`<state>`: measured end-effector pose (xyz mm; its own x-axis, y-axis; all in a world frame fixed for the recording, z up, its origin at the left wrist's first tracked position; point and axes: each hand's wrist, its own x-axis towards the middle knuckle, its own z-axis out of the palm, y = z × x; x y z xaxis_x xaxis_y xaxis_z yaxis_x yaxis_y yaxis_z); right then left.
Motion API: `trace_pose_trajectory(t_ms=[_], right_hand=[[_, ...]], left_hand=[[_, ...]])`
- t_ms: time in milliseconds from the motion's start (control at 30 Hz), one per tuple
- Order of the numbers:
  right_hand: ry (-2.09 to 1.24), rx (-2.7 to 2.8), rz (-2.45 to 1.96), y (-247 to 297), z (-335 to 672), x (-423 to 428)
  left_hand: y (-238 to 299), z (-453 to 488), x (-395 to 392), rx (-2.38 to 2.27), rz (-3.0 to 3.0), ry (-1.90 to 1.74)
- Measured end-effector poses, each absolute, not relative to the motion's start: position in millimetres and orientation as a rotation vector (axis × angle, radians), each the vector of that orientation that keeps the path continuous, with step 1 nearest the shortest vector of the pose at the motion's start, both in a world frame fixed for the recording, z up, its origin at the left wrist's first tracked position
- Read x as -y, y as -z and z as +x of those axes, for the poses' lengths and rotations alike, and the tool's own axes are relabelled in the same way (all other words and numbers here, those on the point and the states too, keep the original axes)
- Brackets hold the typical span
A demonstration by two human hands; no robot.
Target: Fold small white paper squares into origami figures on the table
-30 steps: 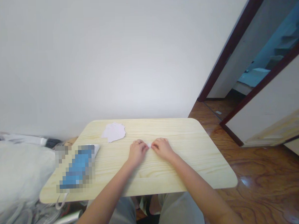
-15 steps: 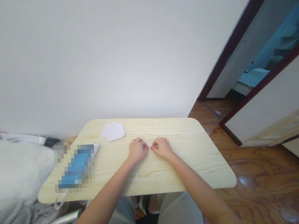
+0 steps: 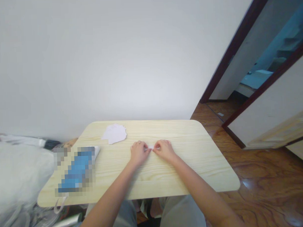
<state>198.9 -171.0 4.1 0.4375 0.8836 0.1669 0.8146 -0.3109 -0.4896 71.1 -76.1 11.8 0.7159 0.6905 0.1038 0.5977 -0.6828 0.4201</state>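
Observation:
Just above the middle of the pale wooden table (image 3: 193,171), a small piece of white paper (image 3: 151,146) spans the gap between my hands. My left hand (image 3: 139,153) pinches its left end between thumb and fingers. The other end is pinched the same way by my right hand (image 3: 164,149). Most of the paper is hidden behind the fingers, so its full shape does not show. To the left and farther back lies a loose, fanned pile of white paper pieces (image 3: 114,133), which neither hand touches.
A phone-like device with a blurred blue screen (image 3: 77,169) rests at the table's left side, a white cable (image 3: 60,204) hanging off the edge. White bedding (image 3: 19,174) lies left of the table. Behind is a white wall (image 3: 139,61); a doorway opens at right.
The left fingertips have shifted slightly right, toward the right hand. Both hands keep their pinch on the paper, and the pile stays as it was.

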Motion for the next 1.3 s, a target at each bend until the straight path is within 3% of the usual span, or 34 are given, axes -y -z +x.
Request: trace_pose_trajectory(t_ms=[400, 767, 1300], right_hand=[[-0.360, 1.349, -2.214, -5, 205, 165], [-0.186, 1.552, -2.193, -9, 199, 176], [-0.122, 1.768, -1.921, -17, 208, 186]], left_hand=[[-6, 68, 65, -0.953, 2.489, -0.334], [-12, 66, 71, -0.809, 2.657, -0.512], [-16, 55, 77, -0.410, 2.763, -0.351]])
